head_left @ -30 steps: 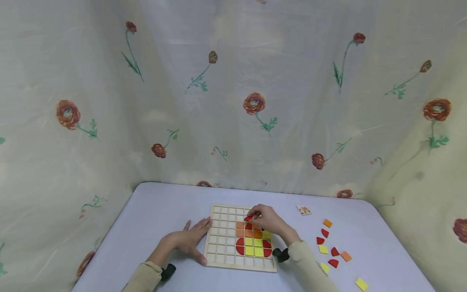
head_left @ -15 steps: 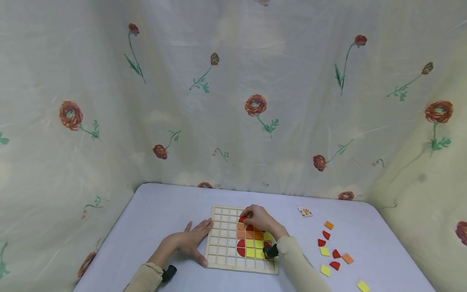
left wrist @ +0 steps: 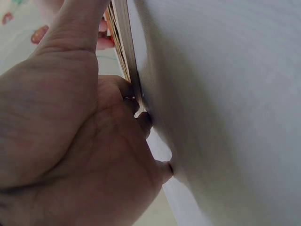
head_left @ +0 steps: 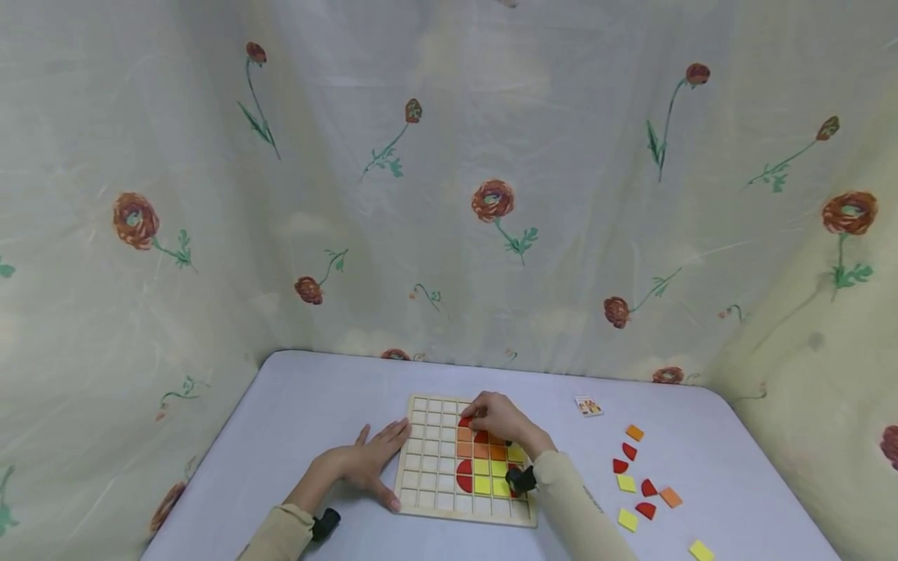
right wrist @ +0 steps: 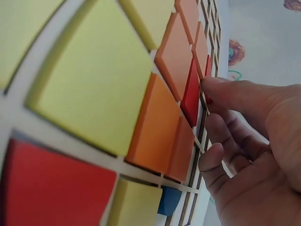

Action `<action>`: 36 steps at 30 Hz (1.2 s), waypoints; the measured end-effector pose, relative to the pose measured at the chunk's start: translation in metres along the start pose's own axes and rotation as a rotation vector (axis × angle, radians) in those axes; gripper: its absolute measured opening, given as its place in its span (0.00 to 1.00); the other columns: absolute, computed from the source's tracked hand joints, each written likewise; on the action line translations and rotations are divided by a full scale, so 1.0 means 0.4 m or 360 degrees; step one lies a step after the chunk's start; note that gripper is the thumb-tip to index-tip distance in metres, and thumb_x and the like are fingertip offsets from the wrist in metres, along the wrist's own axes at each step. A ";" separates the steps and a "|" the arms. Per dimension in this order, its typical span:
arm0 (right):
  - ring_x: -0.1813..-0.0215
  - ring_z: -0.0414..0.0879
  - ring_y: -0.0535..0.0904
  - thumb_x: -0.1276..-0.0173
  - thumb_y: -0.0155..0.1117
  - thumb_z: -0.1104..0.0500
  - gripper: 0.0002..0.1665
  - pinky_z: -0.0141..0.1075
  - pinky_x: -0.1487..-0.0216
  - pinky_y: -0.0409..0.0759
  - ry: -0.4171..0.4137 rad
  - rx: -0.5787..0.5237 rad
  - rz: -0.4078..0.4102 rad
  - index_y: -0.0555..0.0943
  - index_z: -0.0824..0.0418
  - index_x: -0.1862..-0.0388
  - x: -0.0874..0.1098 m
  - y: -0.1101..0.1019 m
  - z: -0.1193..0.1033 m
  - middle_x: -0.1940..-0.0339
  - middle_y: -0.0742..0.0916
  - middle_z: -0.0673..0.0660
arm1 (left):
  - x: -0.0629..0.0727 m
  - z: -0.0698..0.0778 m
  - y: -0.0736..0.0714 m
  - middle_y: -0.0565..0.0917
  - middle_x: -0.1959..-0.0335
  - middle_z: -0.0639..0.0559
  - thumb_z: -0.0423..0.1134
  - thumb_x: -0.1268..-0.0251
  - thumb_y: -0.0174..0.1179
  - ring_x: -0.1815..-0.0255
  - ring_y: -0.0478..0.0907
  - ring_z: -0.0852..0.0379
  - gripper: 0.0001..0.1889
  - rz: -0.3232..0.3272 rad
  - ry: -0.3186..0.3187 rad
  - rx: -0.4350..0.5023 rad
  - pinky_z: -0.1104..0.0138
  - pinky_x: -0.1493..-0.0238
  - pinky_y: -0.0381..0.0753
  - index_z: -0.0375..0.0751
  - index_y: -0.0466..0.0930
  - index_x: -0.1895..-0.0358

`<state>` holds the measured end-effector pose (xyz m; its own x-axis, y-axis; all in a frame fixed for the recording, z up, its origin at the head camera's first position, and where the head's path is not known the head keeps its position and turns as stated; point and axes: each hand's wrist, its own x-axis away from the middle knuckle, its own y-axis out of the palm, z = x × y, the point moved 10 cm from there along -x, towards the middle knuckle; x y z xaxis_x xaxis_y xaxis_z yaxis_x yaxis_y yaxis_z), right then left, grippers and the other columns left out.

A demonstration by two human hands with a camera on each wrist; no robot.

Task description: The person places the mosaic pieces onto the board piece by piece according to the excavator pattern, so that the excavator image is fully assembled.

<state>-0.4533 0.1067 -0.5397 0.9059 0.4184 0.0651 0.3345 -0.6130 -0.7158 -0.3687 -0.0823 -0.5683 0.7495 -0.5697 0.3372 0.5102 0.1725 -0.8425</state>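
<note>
My left hand [head_left: 372, 461] lies beside the wooden grid board [head_left: 428, 505], fingers spread, with the fingertips and thumb at its left edge. In the left wrist view the same hand [left wrist: 94, 141] has its fingers along the board's side [left wrist: 123, 42]. Over the board's upper part, my right hand [head_left: 500, 418] pinches a red quarter-circle tile [head_left: 464, 422] between thumb and fingers. The right wrist view shows this hand [right wrist: 254, 132] gripping the red tile's edge [right wrist: 208, 66], close to the orange tiles [right wrist: 176, 56]. Yellow tiles [head_left: 481, 485] and a red half-round [head_left: 464, 475] fill cells lower down.
Loose red, orange and yellow tiles [head_left: 627, 483] lie scattered to the right of the board. A small picture card [head_left: 588, 406] rests beyond them at the back. A floral curtain [head_left: 449, 234] surrounds the white table [head_left: 330, 389]. A blue tile [right wrist: 169, 200] shows in the right wrist view.
My right hand has shifted left over the board with the red tile, and since half a second ago it stays about there. The left hand has kept its place.
</note>
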 end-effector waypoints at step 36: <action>0.56 0.47 0.71 0.37 0.69 0.55 0.20 0.31 0.64 0.71 0.0129 -0.0300 -0.0094 0.77 0.63 0.50 0.265 -0.094 0.078 0.58 0.79 0.57 | 0.003 0.009 -0.003 0.38 0.19 0.46 0.65 0.62 0.72 0.19 0.35 0.47 0.67 -0.0010 -0.0029 0.0021 0.40 0.25 0.32 0.40 0.40 0.22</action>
<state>-0.3779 0.1949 -0.5277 0.8986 0.4067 0.1646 0.4236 -0.7065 -0.5669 -0.3667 -0.0804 -0.5653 0.7537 -0.5562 0.3501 0.5204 0.1797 -0.8348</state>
